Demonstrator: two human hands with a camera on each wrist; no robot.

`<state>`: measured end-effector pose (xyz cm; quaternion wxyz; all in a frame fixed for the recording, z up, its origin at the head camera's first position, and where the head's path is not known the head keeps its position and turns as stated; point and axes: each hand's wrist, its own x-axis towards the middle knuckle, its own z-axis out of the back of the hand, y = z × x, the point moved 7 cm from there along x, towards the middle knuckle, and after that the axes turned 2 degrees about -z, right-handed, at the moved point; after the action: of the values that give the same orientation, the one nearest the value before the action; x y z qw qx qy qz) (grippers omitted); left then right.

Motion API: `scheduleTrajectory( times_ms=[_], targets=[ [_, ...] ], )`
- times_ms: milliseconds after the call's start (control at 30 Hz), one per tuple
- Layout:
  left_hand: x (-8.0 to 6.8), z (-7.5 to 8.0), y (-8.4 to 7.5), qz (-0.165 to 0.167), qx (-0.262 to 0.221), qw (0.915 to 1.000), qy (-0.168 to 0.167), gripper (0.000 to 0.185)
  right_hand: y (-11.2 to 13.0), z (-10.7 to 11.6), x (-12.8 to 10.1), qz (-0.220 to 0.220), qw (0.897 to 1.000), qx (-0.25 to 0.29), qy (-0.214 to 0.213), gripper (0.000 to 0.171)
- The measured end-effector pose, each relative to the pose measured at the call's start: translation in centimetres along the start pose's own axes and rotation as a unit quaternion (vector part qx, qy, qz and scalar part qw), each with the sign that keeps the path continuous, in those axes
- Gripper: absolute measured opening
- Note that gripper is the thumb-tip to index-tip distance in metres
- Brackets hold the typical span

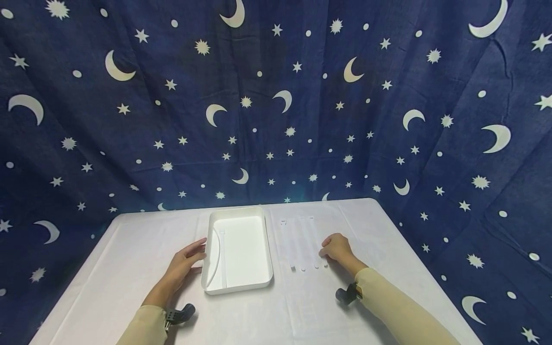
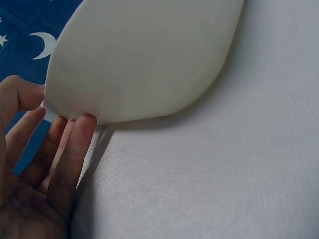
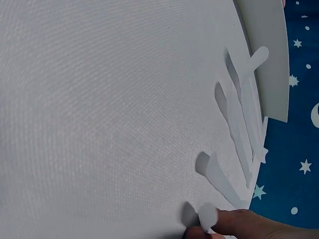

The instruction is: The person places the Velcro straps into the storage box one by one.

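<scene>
The left hand (image 1: 182, 264), fingers slightly spread, touches the nine o'clock wall of a white rectangular tray (image 1: 247, 249) containing a curved band (image 1: 218, 254) and straight stick (image 1: 223, 263). At its three o'clock lie slim white sticks (image 3: 238, 129); the right hand (image 1: 338, 249) pinches a rounded end (image 3: 208, 216) between fingertips.

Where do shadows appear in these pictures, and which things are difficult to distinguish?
Right wrist view: dark shadows lie by the ends of the white strips and near the right hand; left wrist view: the tray looks dim grey, with shadow on the tablecloth beside it; head view: a soft shadow lies under the right sleeve, and the white strips almost merge with the tablecloth.
</scene>
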<state>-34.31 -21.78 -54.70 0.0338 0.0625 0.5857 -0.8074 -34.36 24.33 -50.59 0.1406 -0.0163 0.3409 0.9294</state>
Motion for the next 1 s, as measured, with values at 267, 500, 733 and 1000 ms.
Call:
scheduleTrajectory(
  times_ms=[267, 500, 733, 1000],
  targets=[
    [0.0, 0.0, 0.0, 0.002, 0.004, 1.0, -0.002, 0.063, 0.3, -0.3, 0.2, 0.003, 1.0, 0.002, 0.008, 0.02],
    [0.0, 0.1, 0.1, 0.003, 0.003, 1.0, -0.001, 0.063, 0.2, -0.5, 0.7, -0.01, 1.0, 0.001, 0.016, 0.02],
    [0.0, 0.1, 0.0, 0.001, -0.002, 1.0, 0.0, 0.062, -0.5, -0.6, 1.3, -0.046, 0.997, 0.037, 0.043, 0.023],
    [0.0, 0.0, 0.1, 0.002, -0.005, 1.0, 0.002, 0.063, -0.9, -0.5, 1.4, -0.08, 0.987, 0.098, 0.096, 0.03]
  ],
)
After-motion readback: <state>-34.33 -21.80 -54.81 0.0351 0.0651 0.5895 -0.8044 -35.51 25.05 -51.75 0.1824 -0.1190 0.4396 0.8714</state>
